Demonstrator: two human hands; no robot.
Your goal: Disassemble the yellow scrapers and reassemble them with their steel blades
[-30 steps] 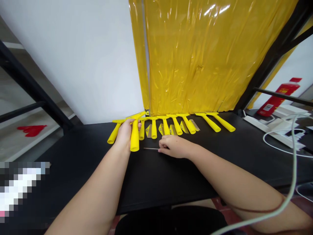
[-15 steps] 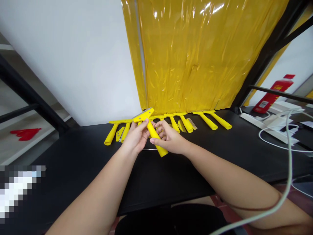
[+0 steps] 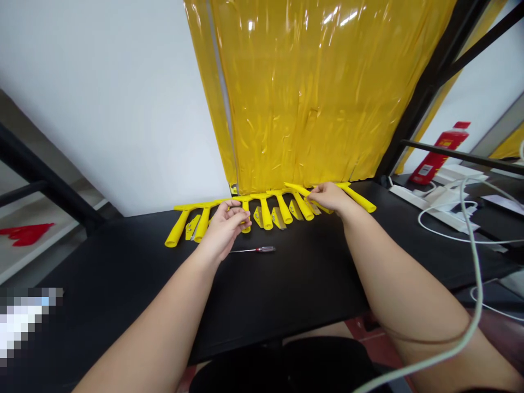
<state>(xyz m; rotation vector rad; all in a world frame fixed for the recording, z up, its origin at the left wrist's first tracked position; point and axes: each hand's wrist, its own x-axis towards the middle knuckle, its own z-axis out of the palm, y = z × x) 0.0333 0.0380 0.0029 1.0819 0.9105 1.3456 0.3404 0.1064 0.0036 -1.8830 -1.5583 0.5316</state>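
Observation:
Along the back of the black table several yellow scraper handles point(image 3: 177, 229) lie in a row, with small yellow blade pieces point(image 3: 279, 218) between some of them. My right hand point(image 3: 331, 197) pinches a yellow scraper point(image 3: 298, 190) near the right part of the row, and its fingers cover part of the handle. My left hand point(image 3: 224, 226) is raised in front of the row with thumb and fingertips close together; what they hold, if anything, is too small to make out. A screwdriver point(image 3: 266, 249) lies on the table just right of my left hand.
Behind the table point(image 3: 286, 295) hang a white panel point(image 3: 123, 109) and a yellow plastic sheet point(image 3: 327, 98). At the right are a red bottle point(image 3: 440, 153), white power strips point(image 3: 436, 210) and a cable point(image 3: 475, 262) crossing my right forearm. A red item point(image 3: 28, 233) lies on the left shelf.
My right hand has moved right with the scraper, down to the row. My left hand has let go of that scraper. The screwdriver's handle has come into view.

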